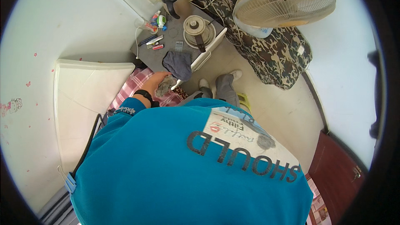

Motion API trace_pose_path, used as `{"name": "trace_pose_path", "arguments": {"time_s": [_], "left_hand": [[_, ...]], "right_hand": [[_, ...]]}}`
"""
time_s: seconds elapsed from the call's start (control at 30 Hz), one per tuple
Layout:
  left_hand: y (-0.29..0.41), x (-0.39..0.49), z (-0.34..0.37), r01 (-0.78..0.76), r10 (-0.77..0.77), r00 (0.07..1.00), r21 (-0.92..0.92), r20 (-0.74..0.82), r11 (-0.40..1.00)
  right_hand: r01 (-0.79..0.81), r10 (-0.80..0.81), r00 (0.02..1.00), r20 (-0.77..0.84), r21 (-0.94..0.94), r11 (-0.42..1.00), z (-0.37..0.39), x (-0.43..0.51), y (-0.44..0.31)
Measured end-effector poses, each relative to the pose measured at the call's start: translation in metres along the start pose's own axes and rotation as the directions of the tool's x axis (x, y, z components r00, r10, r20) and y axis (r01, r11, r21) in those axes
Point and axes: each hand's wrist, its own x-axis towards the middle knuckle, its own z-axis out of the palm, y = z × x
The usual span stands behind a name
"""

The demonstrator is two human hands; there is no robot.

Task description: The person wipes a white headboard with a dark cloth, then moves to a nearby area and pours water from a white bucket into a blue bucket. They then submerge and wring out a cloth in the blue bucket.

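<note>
My left hand, with a black band at the wrist, is closed around a grey fluffy item at the near corner of a small dark table. Right beside it, a dark grey cloth hangs over the table edge. Beneath the hand lies a red-and-white plaid fabric. My right hand is out of view. On the table stand a glass pot with a lid on a round base and a beige jug with a black lid.
Small tubes, pens and a red-labelled stick lie on the table. A standing fan and a camouflage cloth are at the right. A white board leans at the left. A green-yellow object sits behind my legs.
</note>
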Motion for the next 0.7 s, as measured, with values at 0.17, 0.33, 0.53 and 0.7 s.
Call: {"name": "trace_pose_path", "arguments": {"time_s": [0.17, 0.33, 0.53, 0.7], "left_hand": [[-0.01, 0.025, 0.036, -0.007, 0.02, 0.996, 0.155, -0.084, 0.988], [-0.01, 0.019, 0.059, 0.081, -0.084, 0.987, 0.027, 0.135, 0.996], [0.021, 0.004, 0.061, -0.025, 0.024, 0.989, 0.004, 0.145, 1.0], [0.067, -0.035, 0.075, -0.59, 0.451, 0.807, 0.506, 0.381, 0.629]], "right_hand": [[-0.312, 0.278, 0.95, 0.143, 0.371, 0.875, -0.029, -0.02, -0.029], [-0.381, 0.329, 0.925, 0.193, 0.483, 0.789, -0.066, -0.026, -0.059], [-0.494, 0.414, 0.861, 0.296, 0.678, 0.543, -0.12, 0.003, -0.074], [-0.225, 0.331, 0.938, 0.098, 0.902, 0.37, -0.179, 0.051, -0.101]]}}
